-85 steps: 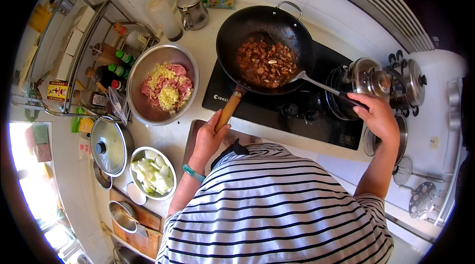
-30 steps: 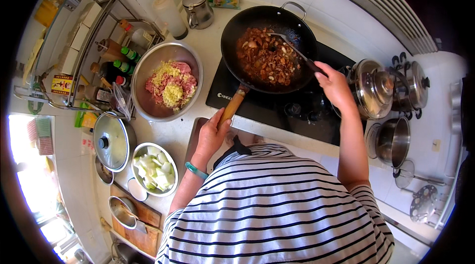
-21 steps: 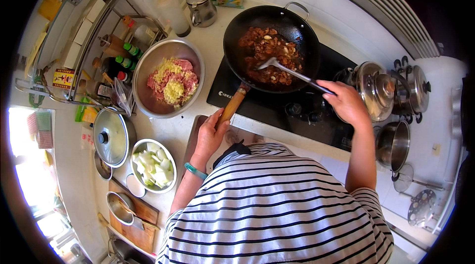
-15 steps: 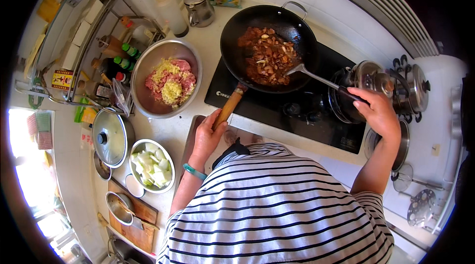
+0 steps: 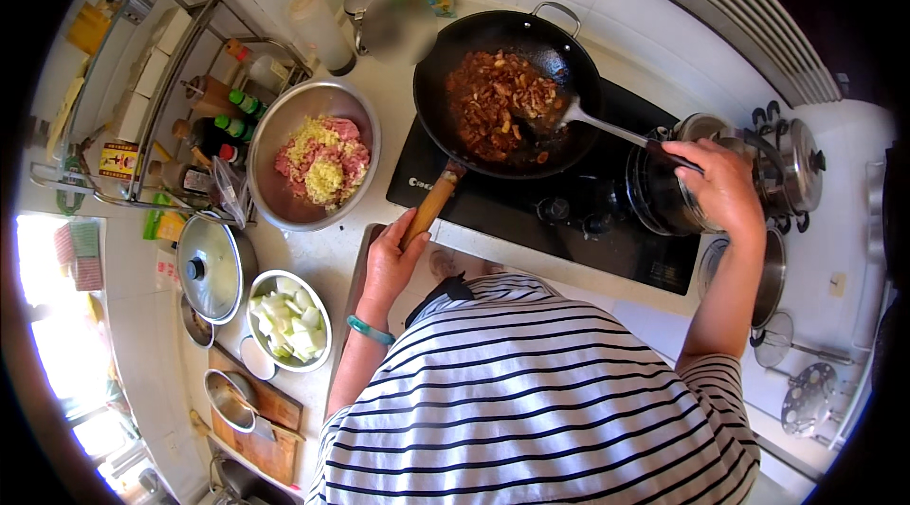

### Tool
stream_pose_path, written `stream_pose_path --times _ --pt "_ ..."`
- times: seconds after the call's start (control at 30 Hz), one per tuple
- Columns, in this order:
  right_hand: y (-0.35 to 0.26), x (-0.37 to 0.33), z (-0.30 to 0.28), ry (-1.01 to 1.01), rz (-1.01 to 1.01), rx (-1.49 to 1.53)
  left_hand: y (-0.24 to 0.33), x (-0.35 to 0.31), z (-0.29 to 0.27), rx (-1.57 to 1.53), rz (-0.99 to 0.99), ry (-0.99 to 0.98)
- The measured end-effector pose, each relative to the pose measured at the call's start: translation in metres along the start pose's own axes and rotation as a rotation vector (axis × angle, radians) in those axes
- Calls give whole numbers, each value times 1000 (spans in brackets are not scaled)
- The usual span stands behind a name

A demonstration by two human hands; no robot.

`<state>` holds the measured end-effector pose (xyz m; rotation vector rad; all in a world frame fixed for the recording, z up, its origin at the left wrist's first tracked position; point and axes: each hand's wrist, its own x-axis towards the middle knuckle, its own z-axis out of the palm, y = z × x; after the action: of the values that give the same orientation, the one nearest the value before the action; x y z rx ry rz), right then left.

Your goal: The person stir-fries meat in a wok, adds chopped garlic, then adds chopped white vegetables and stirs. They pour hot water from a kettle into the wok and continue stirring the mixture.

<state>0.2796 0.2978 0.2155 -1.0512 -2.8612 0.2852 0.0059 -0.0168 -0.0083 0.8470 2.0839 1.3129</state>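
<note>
My left hand [image 5: 391, 254] is closed round the wooden handle [image 5: 434, 208] of a black wok [image 5: 586, 79] on the cooktop. Brown, saucy chopped food [image 5: 495, 99] lies in the wok. In my right hand [image 5: 718, 181] is the dark grip of a metal spatula [image 5: 614, 130], held from the right side. The spatula's head reaches into the wok at the food's right edge, where food partly hides it. Left of the wok, a steel bowl [image 5: 368, 121] holds raw minced meat topped with chopped yellowish bits.
A black cooktop [image 5: 531, 216] lies under the wok, with lidded pots [image 5: 796, 164] to the right. At left stand a lidded pot [image 5: 210, 268], a bowl of pale cut vegetables [image 5: 322, 344], a cutting board [image 5: 270, 453] and a bottle rack [image 5: 204, 17].
The spatula head has moved up and slightly right in the wok, and the food is more heaped. My left hand stays on the handle; the whole view has shifted a little.
</note>
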Motion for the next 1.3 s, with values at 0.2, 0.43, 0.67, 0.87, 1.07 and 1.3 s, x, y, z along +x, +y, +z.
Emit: stream_pose_path --times 0.2,0.43,0.67,0.87,1.07,1.3 --pt "17 26 9 -73 69 -57 3 2 1 -19 0 -6" --pt "25 70 69 -50 138 378 17 2 -3 10 -46 -18" --pt "40 92 70 -155 385 820 27 3 -5 27 -92 -31" --pt "-4 105 81 -380 413 865 25 3 -6 70 -72 -36" --pt "-13 114 85 -185 325 703 27 4 -6 52 -73 -38" --pt "-26 95 97 -204 -65 461 14 4 -4 -56 -92 -51"
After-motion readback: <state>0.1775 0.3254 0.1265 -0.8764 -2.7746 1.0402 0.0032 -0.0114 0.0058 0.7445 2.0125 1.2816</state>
